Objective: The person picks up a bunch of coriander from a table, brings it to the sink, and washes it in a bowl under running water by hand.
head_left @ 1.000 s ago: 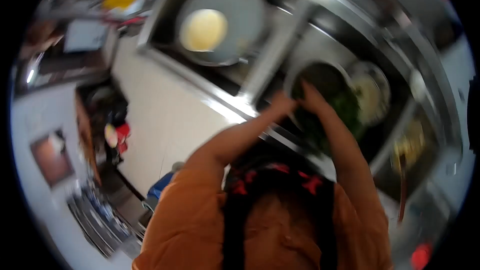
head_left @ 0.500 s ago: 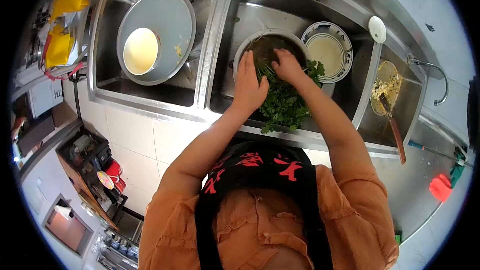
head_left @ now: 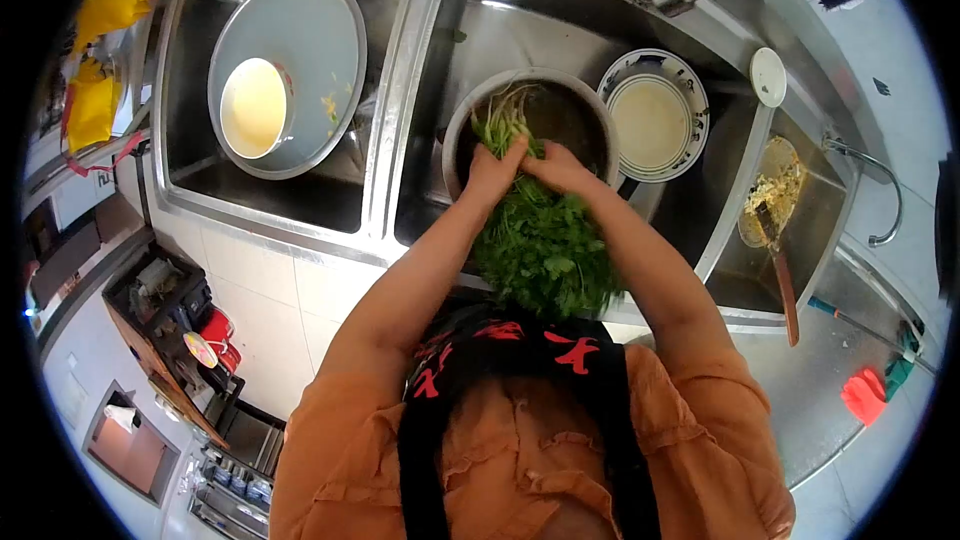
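The left hand (head_left: 492, 176) is closed around the stem end of a bunch of leafy greens (head_left: 550, 250), and the right hand (head_left: 560, 170) grips the same bunch just beside it, so neither is spread wide. Pale stems and thin roots rise beyond the fingers over a round pot (head_left: 452, 140) of dark liquid, while the leaves hang down toward the person, below and between the two hands. To the right of the right hand, near the pot, sits a patterned bowl (head_left: 650, 123) holding pale liquid. Well to the left of the left hand, a cream bowl (head_left: 253, 108) rests inside a large grey basin (head_left: 325, 40). Farther right, a wooden handle (head_left: 786, 290) slants from yellowish scraps (head_left: 775, 190) in a small sink (head_left: 820, 205).
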Action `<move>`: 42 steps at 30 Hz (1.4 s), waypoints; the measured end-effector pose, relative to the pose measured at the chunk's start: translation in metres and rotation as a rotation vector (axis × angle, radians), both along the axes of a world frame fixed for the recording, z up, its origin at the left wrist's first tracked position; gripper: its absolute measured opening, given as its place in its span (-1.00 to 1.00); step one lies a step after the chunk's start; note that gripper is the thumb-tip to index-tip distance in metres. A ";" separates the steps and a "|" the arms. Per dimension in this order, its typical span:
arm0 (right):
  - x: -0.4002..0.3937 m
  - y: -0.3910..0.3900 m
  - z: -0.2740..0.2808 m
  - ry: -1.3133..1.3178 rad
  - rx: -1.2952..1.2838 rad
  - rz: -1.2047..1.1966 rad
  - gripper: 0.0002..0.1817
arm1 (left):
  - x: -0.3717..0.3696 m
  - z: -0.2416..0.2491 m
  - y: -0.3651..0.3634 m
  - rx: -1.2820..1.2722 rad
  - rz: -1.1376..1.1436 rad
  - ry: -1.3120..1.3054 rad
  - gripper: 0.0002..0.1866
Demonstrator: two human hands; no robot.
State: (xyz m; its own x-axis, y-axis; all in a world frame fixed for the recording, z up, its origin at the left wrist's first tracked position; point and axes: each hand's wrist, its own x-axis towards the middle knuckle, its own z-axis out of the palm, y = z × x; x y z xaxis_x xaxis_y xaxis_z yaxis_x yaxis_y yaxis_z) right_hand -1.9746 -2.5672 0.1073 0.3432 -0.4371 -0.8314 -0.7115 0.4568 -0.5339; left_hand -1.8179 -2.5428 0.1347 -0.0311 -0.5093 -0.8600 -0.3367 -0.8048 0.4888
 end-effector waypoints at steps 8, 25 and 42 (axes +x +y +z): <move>-0.036 0.016 0.031 0.179 -0.550 0.055 -0.08 | -0.013 0.016 0.019 -0.316 -0.085 -0.414 -0.08; -0.011 -0.010 -0.042 0.415 -0.230 -0.510 -0.33 | -0.014 -0.055 0.001 -0.342 0.166 -0.466 -0.32; -0.058 0.025 -0.051 0.066 -0.355 0.070 -0.42 | -0.005 0.014 0.015 -0.298 -0.019 -0.303 -0.11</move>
